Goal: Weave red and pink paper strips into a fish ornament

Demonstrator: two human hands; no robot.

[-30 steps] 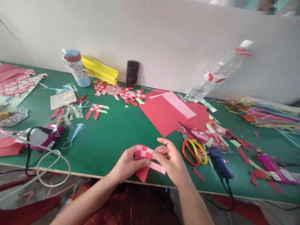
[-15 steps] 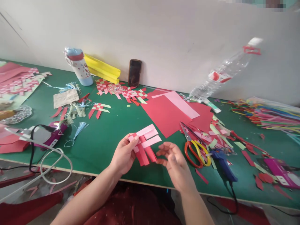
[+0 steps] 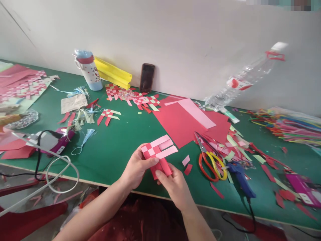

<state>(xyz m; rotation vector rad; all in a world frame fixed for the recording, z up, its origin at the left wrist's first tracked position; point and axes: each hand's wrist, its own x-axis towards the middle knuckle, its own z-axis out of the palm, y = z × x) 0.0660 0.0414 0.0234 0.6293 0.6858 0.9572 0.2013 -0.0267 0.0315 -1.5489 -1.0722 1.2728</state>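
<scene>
A woven paper piece [image 3: 164, 152] of red and pink strips is held between both hands, over the near edge of the green table. My left hand [image 3: 136, 167] grips its left side, thumb lying across the weave. With thumb on top and fingers underneath, my right hand [image 3: 175, 185] pinches the lower ends of the red strips. Pink strip tails stick out to the upper right. Right of the hands lie two small cut scraps, a pink one [image 3: 186, 160] and a red one [image 3: 188, 169].
Scissors [image 3: 210, 164] with red and yellow handles and a blue glue gun [image 3: 242, 179] lie to the right, near paper scraps. Red paper sheets [image 3: 173, 124] are behind. A phone [image 3: 147, 77] and a plastic bottle [image 3: 240, 82] lean on the wall. White cable [image 3: 75, 174] loops at left.
My right hand has moved left and taken hold of the red strip ends. Two small scraps now lie on the table right of the hands. My left thumb has shifted inward over the weave.
</scene>
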